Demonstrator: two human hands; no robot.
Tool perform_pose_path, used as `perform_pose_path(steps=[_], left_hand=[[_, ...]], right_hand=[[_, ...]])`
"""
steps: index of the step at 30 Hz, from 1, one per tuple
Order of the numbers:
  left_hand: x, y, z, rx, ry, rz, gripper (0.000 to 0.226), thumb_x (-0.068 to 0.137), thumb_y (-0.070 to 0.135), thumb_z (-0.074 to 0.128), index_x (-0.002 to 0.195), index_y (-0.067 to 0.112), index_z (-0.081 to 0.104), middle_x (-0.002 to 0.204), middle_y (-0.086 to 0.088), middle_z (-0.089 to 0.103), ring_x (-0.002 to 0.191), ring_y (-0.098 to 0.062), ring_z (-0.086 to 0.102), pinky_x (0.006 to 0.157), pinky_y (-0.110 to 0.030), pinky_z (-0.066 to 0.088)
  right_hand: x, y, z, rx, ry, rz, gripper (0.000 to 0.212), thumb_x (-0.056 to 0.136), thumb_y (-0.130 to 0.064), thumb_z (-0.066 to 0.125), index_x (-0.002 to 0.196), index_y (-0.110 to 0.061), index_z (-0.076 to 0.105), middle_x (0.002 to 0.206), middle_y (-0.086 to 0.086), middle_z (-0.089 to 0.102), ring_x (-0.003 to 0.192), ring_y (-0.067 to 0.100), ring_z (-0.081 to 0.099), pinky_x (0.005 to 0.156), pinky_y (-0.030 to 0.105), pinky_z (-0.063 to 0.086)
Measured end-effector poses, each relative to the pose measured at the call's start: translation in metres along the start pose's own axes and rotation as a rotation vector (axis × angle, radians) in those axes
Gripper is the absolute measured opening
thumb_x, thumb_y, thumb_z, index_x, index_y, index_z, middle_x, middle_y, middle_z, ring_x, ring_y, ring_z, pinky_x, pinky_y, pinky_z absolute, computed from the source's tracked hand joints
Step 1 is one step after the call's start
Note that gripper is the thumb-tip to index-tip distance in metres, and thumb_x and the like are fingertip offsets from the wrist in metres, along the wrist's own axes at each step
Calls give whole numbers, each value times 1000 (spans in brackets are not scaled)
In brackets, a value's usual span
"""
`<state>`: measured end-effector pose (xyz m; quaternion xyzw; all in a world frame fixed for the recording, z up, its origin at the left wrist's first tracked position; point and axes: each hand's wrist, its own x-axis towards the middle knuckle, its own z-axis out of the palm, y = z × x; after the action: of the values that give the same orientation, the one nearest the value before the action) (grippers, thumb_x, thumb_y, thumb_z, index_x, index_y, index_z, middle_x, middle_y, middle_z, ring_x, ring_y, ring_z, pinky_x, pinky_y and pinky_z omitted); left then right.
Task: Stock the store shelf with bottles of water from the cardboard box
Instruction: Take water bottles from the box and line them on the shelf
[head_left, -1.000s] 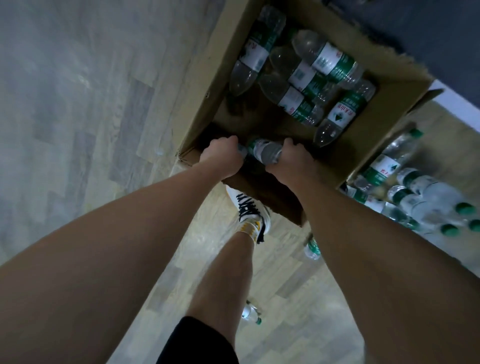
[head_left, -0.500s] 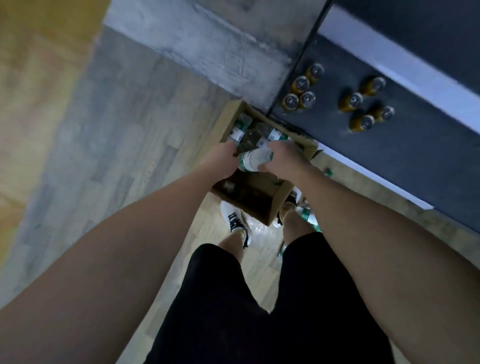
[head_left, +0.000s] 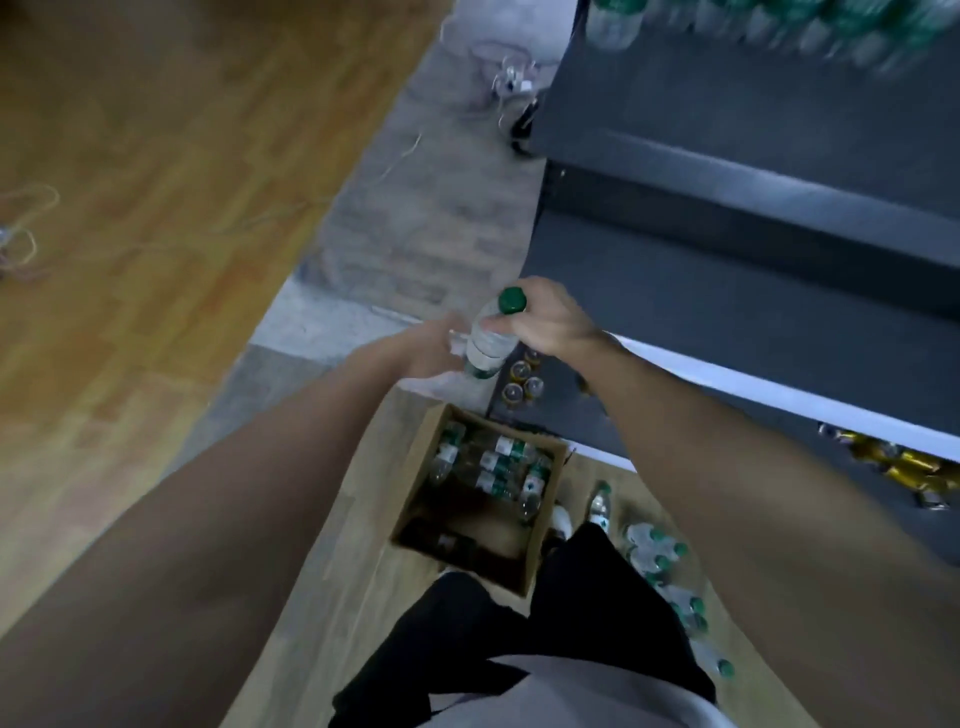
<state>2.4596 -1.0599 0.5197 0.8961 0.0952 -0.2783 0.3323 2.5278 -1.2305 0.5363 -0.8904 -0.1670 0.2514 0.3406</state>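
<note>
I hold a clear water bottle (head_left: 491, 338) with a green cap upright in the air, well above the floor. My right hand (head_left: 545, 322) grips its neck and shoulder just under the cap. My left hand (head_left: 434, 348) is against the bottle's lower body; its fingers are blurred. Below, the open cardboard box (head_left: 540, 551) stands on the floor by my feet with several bottles lying in its far half. The dark store shelf (head_left: 727, 291) runs along the right, and a blurred row of green-capped bottles (head_left: 779, 21) stands on its top level.
Several loose water bottles (head_left: 660, 556) lie on the floor right of the box. Gold-topped cans (head_left: 519, 382) stand on the low shelf beyond the box, and more gold cans (head_left: 904, 467) at right. A cable (head_left: 26, 239) lies on the wooden floor far left.
I have stood up from the box. The bottle came out of the box lying sideways and is now upright, raised to the height of the shelf's middle level.
</note>
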Motion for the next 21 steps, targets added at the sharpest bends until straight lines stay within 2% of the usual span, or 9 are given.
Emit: perform_pose_path(steps=[2, 5, 9, 11, 14, 16, 18, 20, 21], left_hand=[[-9, 19, -25, -63, -29, 39, 54, 91, 8, 64, 138, 7, 36, 110, -5, 48, 106, -28, 48, 77, -20, 44], [-21, 45, -58, -171, -44, 98, 48, 79, 4, 69, 118, 9, 42, 114, -14, 40, 100, -29, 45, 86, -35, 44], [-39, 90, -87, -82, 50, 255, 44, 77, 4, 74, 111, 11, 47, 94, -7, 56, 88, -23, 52, 77, -31, 44], [-45, 112, -94, -97, 61, 378, 47, 69, 9, 76, 111, 3, 55, 93, -9, 63, 87, -18, 56, 75, -32, 47], [-49, 138, -101, -126, 53, 437, 57, 65, 14, 71, 117, -3, 57, 111, -19, 67, 97, -22, 62, 86, -37, 52], [-48, 153, -108, -60, 77, 392, 53, 65, 19, 71, 113, 0, 60, 102, -13, 68, 83, -21, 63, 70, -29, 52], [-43, 170, -118, 14, 102, 318, 31, 73, 16, 68, 100, 5, 59, 86, -14, 58, 60, -17, 52, 52, -24, 40], [-36, 187, -128, 39, 147, 257, 7, 89, 6, 59, 94, 11, 56, 78, -11, 53, 50, -11, 47, 44, -20, 35], [-28, 195, -133, 57, 171, 253, 5, 93, 7, 57, 95, 12, 58, 78, -8, 55, 52, -10, 48, 44, -19, 36]], right_hand=[[-11, -22, -29, 65, 59, -13, 39, 72, -45, 76, 67, -13, 53, 70, -1, 54, 63, 13, 51, 55, 26, 36], [-20, -53, -69, 84, 150, -44, 41, 72, -43, 77, 58, -18, 48, 60, -5, 49, 58, 14, 46, 51, 28, 33], [-38, -92, -124, 184, 277, -109, 37, 75, -39, 78, 55, -21, 53, 51, -12, 50, 54, 9, 47, 50, 24, 34], [-43, -105, -143, 221, 353, -144, 31, 76, -38, 77, 63, -16, 59, 65, -3, 59, 63, 12, 55, 58, 28, 42], [-38, -116, -166, 370, 472, -198, 20, 66, -39, 79, 73, -23, 70, 81, -3, 71, 84, 17, 68, 83, 41, 58], [-37, -123, -183, 521, 496, -215, 12, 72, -29, 78, 74, -29, 66, 78, -7, 70, 83, 17, 68, 83, 41, 59], [-41, -129, -201, 584, 497, -250, 18, 81, -17, 75, 78, -23, 58, 73, 2, 68, 72, 17, 65, 68, 32, 59], [-41, -128, -220, 583, 515, -283, 18, 85, -11, 71, 82, -17, 54, 71, 6, 68, 65, 17, 64, 60, 28, 56], [-38, -125, -230, 592, 540, -292, 17, 86, -10, 70, 83, -15, 54, 70, 8, 69, 64, 18, 65, 61, 30, 56]])
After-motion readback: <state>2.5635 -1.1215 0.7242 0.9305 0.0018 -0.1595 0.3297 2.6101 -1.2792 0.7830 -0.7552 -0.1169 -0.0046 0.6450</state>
